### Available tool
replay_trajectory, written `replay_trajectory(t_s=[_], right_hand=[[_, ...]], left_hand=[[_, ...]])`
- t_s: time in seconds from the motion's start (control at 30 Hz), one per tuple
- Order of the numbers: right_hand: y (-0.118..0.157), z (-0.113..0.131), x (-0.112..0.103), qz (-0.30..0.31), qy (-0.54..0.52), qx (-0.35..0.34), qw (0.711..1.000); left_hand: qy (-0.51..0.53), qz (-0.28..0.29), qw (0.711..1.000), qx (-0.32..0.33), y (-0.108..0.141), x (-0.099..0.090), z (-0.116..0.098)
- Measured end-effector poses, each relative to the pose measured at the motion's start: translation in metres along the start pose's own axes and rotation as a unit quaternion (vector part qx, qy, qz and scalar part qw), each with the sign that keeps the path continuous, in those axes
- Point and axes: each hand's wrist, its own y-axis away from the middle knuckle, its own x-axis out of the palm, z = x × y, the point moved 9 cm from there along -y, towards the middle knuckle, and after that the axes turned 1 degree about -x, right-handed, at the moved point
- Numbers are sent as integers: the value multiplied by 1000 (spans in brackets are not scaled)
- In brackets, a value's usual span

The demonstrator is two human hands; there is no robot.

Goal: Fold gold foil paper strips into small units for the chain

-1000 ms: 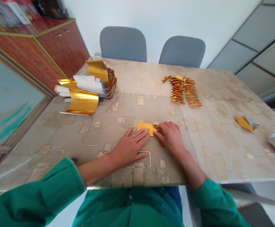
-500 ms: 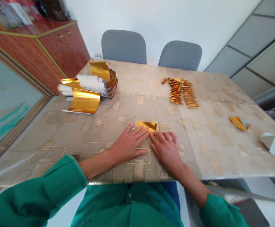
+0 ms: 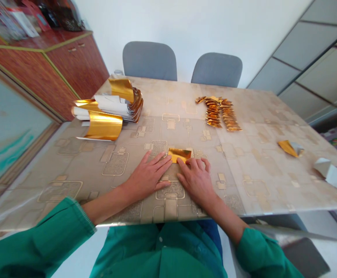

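Note:
A small gold foil rectangle (image 3: 180,153) lies flat on the patterned table in front of me. My left hand (image 3: 147,175) rests on the table with fingers spread, its fingertips at the foil's left edge. My right hand (image 3: 196,177) is at the near edge of the foil, its index finger touching it and the other fingers slightly bent and apart. To the left stands a stack of curled gold and white sheets (image 3: 122,106), with a loose curled gold sheet (image 3: 104,125) before it. Two rows of folded gold pieces (image 3: 213,114) lie beyond my right hand.
The covered table (image 3: 255,154) spans the view. A crumpled gold piece (image 3: 287,148) and white paper scraps (image 3: 332,173) lie at the right. Two grey chairs (image 3: 149,60) stand behind the table, and a red-brown cabinet (image 3: 75,65) at the back left.
My left hand has slid left off the top of the foil to its left edge. My right index finger has moved left along the near edge. The view has shifted slightly.

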Motion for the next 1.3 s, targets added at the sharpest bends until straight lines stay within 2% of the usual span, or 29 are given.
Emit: replay_trajectory(t_s=[0.13,0.33,0.4,0.53,0.67,0.77,0.87,1.0,1.3], right_hand=[[3,-3,1,3,14,15,1000],[18,-29,-5,0,41,46,998],[17,-26,-9,-11,37,44,998],[8,-2,-17,-38,8,12,999],[4,8,-24,-70,-5,34,997],[5,17,-19,-66,-17,17,998],[7,22,-6,-32,-26,3,999],[9,18,4,-3,-24,12,1000],[21,-6,-8,-18,4,37,999]], left_hand=[[-1,-2,1000,-11,-1,-1,-1],[-3,1,1000,-10,0,2,1],[-1,6,1000,-7,-2,2,0],[0,11,1000,-12,-4,0,-2],[2,13,1000,-17,-4,0,-4],[-1,4,1000,-14,-4,0,-5],[-1,-8,1000,-8,-4,-1,-7],[2,-14,1000,-12,-5,-5,-9],[1,-23,999,-34,-4,-8,-7]])
